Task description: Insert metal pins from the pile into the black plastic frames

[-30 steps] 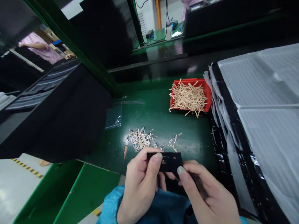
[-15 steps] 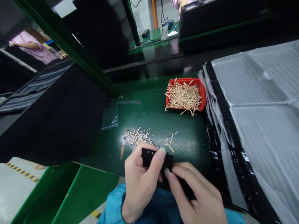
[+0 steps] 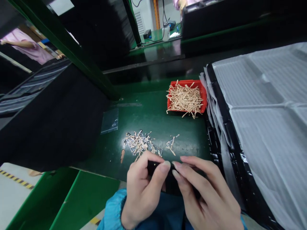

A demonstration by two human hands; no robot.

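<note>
A small black rectangular block (image 3: 151,167) with a tiny gold-coloured dot on its face sits in front of my body. My left hand (image 3: 143,193) is closed around it, thumb across the front and forefinger along the top. At the block's right end, my right hand (image 3: 209,195) pinches with thumb and fingertips; that end is largely hidden by fingers. Just beyond the block lies a heap of small thin strips (image 3: 140,142), pale and silvery. A few similar strips (image 3: 171,144) lie apart on the right.
A red bin (image 3: 203,95) full of beige strips (image 3: 185,98) stands on the green table (image 3: 148,118). A clear bag (image 3: 110,120) and a brown scrap (image 3: 122,156) lie left. White-covered trays (image 3: 268,95) border the right; a green post (image 3: 72,48) rises left. People in pink (image 3: 31,44) are beyond.
The block has turned so less of its face shows. My right fingertips have shifted up onto its right end, and the other fingers have lifted. The whole view has shifted slightly.
</note>
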